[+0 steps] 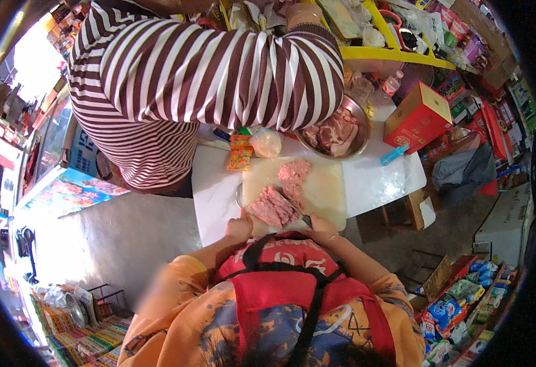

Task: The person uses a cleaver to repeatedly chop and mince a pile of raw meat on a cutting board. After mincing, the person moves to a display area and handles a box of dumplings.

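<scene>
A pale cutting board [327, 183] lies on the white table, with minced meat [272, 207] near its front edge and a smaller heap of mince behind. My right hand [321, 227] grips the dark handle of a knife [306, 220]; its blade reaches into the mince. At the board's left front edge, my left hand [239, 226] has its fingers bent, and whether it grips the board is unclear. A metal bowl [364, 133] of raw meat pieces [334, 133] stands behind the board. Beside it are a clear bag [266, 143] with pale contents and an orange packet [239, 153].
Another person in a striped top [213, 73] stands across the table, one arm stretched above its far side. A red box [417, 118], a blue tube-like item [394, 155] and a plastic bottle [391, 85] stand or lie at the right. A wooden stool [414, 211] is beside the table.
</scene>
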Demonstrator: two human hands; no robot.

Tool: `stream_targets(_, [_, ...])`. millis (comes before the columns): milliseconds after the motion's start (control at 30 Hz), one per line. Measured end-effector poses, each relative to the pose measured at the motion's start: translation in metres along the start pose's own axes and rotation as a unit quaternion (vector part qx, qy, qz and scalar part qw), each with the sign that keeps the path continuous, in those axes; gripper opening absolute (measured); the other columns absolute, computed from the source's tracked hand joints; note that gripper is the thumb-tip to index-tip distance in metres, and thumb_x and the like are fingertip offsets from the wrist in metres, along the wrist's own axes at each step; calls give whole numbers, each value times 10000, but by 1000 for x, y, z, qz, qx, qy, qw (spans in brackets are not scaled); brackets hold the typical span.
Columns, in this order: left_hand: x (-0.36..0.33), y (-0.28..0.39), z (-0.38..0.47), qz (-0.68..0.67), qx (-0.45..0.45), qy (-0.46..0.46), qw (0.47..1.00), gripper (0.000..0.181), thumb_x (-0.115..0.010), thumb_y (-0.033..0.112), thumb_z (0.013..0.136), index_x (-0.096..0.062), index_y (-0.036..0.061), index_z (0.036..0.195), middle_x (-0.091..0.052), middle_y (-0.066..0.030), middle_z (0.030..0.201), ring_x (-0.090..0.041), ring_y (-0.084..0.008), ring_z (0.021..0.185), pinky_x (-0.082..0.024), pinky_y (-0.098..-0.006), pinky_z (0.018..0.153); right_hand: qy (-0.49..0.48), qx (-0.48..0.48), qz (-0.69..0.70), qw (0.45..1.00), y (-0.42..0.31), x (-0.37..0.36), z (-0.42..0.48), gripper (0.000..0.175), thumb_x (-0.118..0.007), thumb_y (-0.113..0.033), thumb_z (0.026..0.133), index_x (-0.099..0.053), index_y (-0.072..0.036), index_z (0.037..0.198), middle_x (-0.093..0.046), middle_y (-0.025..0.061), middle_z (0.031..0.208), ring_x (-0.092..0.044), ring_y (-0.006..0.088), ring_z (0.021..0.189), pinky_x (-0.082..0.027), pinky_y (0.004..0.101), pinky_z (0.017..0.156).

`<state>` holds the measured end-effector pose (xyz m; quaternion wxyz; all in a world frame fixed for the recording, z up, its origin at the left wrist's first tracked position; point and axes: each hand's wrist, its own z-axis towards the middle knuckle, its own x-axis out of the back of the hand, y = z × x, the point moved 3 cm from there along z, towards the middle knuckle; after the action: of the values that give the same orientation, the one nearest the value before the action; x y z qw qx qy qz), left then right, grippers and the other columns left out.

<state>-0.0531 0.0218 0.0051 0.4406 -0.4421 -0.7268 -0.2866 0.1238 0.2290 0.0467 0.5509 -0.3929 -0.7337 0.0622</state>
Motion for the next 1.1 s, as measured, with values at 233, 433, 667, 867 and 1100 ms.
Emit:
stream_targets(233, [-12,0,-4,-20,35,15,999,879,-735,365,636,-312,-62,1277,-337,-273,1325,-623,-290,797,-502,-382,645,70,-9,88,994,38,40,-43,327,-616,-331,756,-525,-47,891,-589,187,752,-587,372,724,-453,412,612])
stream_targets(433, [-5,3,-10,-69,72,15,995,884,-741,321,644,-278,-32,1309,-261,-226,1384,-611,-302,854,-501,-388,684,144,31,33,988,33,31,-15,297,-557,-332,777,-492,-70,902,-587,185,732,-580,379,679,-448,455,592])
stream_targets(667, [0,13,-24,-152,120,28,981,780,-722,235,668,-316,26,1300,-241,-176,1405,-583,-330,933,-485,-407,772,68,78,-83,991,47,0,4,300,-579,-246,730,-448,-67,932,-592,152,822,-590,341,741,-454,446,633])
stream_targets(867, [-31,8,-90,-258,102,194,941,462,-640,243,717,-539,89,1140,-452,-122,1281,-523,-309,1048,-440,-377,869,150,101,-158,971,50,4,12,311,-648,-257,679,-503,-92,900,-590,94,835,-578,291,814,-435,423,686])
stream_targets(1100, [-46,12,-174,-526,321,49,786,290,-583,312,826,-650,56,945,-658,-98,787,-631,-163,699,-492,-312,649,175,124,-152,965,51,11,12,363,-675,-358,672,-558,-127,926,-572,46,887,-523,238,889,-380,409,732])
